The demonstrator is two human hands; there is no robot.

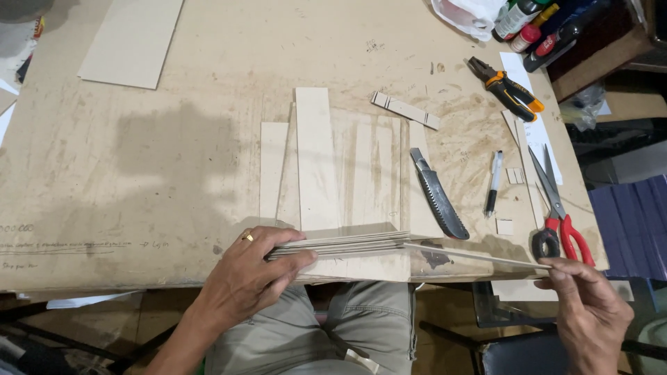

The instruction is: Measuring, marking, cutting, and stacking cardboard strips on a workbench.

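The left hand (243, 278) pinches a stack of thin boards (340, 244) – tight. The right hand (587, 309) grips one long strip (472, 255) sticking out, near red scissors (559, 212).

We judged the premises to be a small craft workshop. The tabletop (139, 173) was a worn board sheet, stained, scratched and pencil-marked near its front edge. Hand tools lay on it: orange-handled pliers (506, 88), a utility knife (438, 195), red-handled scissors (556, 208) and a pen (492, 182). We noted cut board strips (316, 160) and small offcuts (405, 110) scattered across the surface, with a larger sheet (132, 42) set aside at the far corner. Bottles (535, 24) that looked like glue or paint stood crowded at the far right edge.
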